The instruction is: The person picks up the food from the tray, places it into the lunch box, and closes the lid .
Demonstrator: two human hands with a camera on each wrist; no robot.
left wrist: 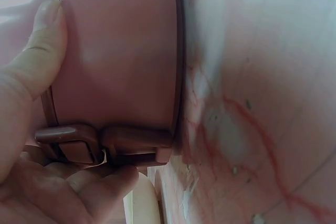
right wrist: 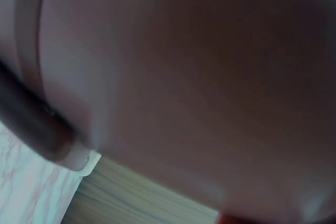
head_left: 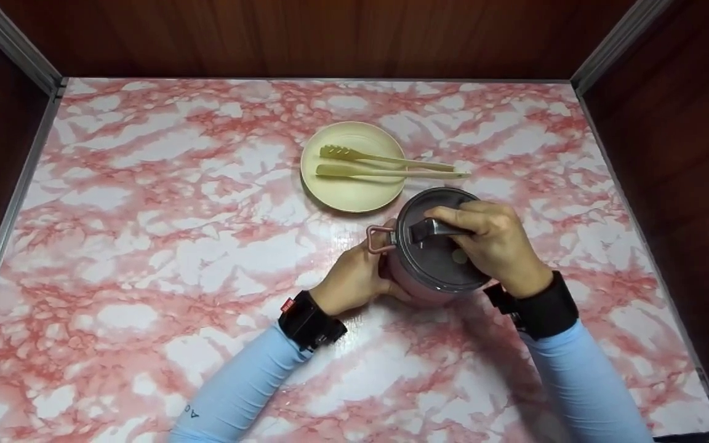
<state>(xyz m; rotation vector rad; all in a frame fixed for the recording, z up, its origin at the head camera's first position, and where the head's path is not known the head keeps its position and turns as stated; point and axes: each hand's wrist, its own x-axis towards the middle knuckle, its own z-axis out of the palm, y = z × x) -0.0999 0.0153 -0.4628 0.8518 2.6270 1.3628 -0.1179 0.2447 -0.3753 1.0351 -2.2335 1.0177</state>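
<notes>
A pink pot (head_left: 413, 286) with a dark, see-through lid (head_left: 437, 267) stands right of the middle of the table. My left hand (head_left: 354, 280) grips its left side. In the left wrist view the thumb (left wrist: 50, 30) lies along the pot wall, while the other fingers reach round by two brown loop-like side fittings (left wrist: 139, 142). Over the lid, my right hand (head_left: 496, 237) pinches the black lid handle (head_left: 431, 229) between thumb and fingers. A wire loop (head_left: 381, 240) sticks out on the pot's left. The right wrist view is filled by the blurred pot wall (right wrist: 157, 87).
Behind the pot, a cream plate (head_left: 348, 200) carries a slotted utensil (head_left: 385, 159) and a flat-ended utensil (head_left: 385, 173), their handles pointing right. Dark wood-look panels (head_left: 317, 37) with metal edges enclose the red-and-white marbled table (head_left: 145, 246).
</notes>
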